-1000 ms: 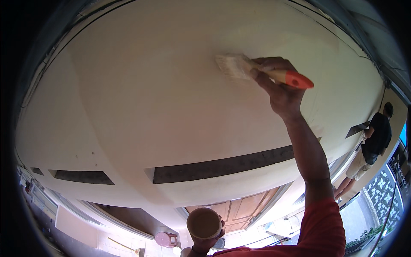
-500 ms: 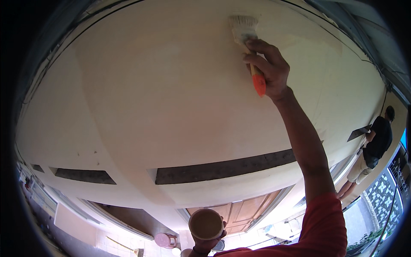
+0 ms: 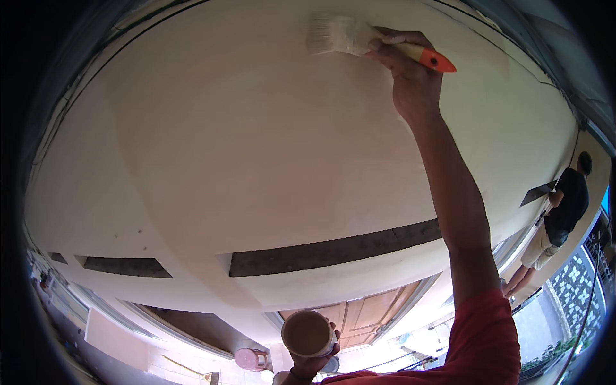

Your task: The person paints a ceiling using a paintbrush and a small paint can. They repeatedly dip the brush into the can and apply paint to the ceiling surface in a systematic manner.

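Right hand [image 3: 410,77] clamped around a brush [image 3: 359,40], bristles on the ceiling [image 3: 256,141]; left hand [image 3: 314,362], mostly hidden, fingers wrapped round a cup [image 3: 308,333]

A second person [image 3: 561,218] in black stands at the right edge with a trowel [image 3: 538,192]. A wooden door [image 3: 366,317] shows at bottom centre, a pink stool [image 3: 249,359] lower left of it.
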Tool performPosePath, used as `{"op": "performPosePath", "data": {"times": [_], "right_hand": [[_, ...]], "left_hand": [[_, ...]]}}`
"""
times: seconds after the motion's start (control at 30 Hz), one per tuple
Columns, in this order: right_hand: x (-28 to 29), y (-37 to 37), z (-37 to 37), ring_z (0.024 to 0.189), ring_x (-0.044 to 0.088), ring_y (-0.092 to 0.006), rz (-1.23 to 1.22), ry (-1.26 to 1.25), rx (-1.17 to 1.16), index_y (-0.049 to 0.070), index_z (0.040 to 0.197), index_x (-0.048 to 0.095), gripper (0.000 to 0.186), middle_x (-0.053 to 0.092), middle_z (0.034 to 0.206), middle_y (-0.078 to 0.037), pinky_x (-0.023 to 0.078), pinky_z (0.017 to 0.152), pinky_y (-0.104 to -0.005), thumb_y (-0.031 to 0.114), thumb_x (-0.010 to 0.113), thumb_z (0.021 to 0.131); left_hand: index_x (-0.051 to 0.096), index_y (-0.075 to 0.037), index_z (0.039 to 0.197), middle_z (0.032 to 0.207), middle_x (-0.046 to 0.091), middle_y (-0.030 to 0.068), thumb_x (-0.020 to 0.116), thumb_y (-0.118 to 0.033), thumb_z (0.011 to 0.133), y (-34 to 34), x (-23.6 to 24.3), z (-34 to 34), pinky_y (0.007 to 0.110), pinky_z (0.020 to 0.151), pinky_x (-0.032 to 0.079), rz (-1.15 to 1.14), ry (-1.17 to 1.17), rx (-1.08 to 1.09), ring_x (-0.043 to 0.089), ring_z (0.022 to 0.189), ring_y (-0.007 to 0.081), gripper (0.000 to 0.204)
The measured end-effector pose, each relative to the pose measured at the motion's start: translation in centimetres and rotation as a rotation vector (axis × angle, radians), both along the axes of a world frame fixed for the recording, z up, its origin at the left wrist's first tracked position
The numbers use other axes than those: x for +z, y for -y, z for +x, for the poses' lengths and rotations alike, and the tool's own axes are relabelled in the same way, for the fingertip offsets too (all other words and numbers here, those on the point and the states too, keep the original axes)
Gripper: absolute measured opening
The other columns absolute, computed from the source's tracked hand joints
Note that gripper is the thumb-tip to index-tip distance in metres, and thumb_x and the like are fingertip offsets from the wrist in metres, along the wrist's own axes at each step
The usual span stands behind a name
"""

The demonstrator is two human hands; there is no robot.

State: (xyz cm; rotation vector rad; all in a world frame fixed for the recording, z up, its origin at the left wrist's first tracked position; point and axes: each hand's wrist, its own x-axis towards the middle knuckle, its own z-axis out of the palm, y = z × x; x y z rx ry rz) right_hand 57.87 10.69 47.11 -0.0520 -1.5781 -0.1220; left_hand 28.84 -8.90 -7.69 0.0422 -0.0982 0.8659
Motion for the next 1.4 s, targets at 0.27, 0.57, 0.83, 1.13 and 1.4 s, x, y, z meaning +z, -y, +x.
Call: {"op": "performPosePath", "data": {"times": [0.27, 0.57, 0.83, 1.13, 1.4], "right_hand": [[1.2, 0.5, 5.3, 0.114, 0.076, -0.0216, 0.554, 0.074, -1.027, 0.019, 0.107, 0.088, 0.026, 0.072, 0.119, -0.003, 0.070, 0.095, -0.0329, -0.003, 0.079, 0.097], [1.4, 1.5, 6.4, 0.099, 0.079, -0.0219, 0.465, 0.033, -0.640, 0.009, 0.107, 0.080, 0.024, 0.079, 0.119, -0.011, 0.065, 0.083, -0.0323, -0.005, 0.085, 0.089], [-2.0, 3.5, 6.3, 0.103, 0.078, -0.0288, 0.611, 0.093, -1.112, 0.013, 0.103, 0.079, 0.026, 0.077, 0.122, -0.010, 0.067, 0.080, -0.0376, -0.002, 0.086, 0.083], [-6.9, 5.9, -6.2, 0.091, 0.077, -0.0202, 0.246, 0.361, -0.524, 0.008, 0.106, 0.075, 0.021, 0.078, 0.107, -0.008, 0.064, 0.081, -0.0339, 0.001, 0.084, 0.088], [3.8, 4.8, 0.5, 0.083, 0.077, -0.0175, 0.428, 0.018, -0.892, 0.009, 0.105, 0.080, 0.015, 0.080, 0.098, -0.004, 0.060, 0.077, -0.0282, 0.003, 0.085, 0.092]], "left_hand": [[0.053, -0.011, 0.159, 0.152, 0.062, 0.0180, 0.065, -0.069, 0.101, -0.1, -0.5, 0.3, 0.054, 0.100, 0.056, 0.017, -0.048, 0.018, 0.060, 0.138, 0.0410, 0.084], [0.049, -0.005, 0.161, 0.152, 0.058, 0.0141, 0.075, -0.062, 0.096, -0.4, 0.3, -1.2, 0.054, 0.106, 0.055, 0.082, 0.009, 0.014, 0.053, 0.142, 0.0369, 0.090], [0.050, -0.005, 0.159, 0.152, 0.058, 0.0142, 0.077, -0.060, 0.095, -0.4, -0.2, -1.5, 0.054, 0.106, 0.056, 0.067, 0.038, 0.002, 0.052, 0.142, 0.0360, 0.089], [0.053, -0.006, 0.157, 0.150, 0.060, 0.0145, 0.073, -0.062, 0.097, 0.5, 0.6, -2.1, 0.054, 0.103, 0.056, 0.084, -0.024, 0.032, 0.054, 0.140, 0.0360, 0.085], [0.053, -0.013, 0.159, 0.149, 0.063, 0.0184, 0.057, -0.075, 0.101, 0.3, -0.7, -1.3, 0.058, 0.097, 0.057, 0.034, -0.003, 0.038, 0.060, 0.138, 0.0421, 0.085]]}}
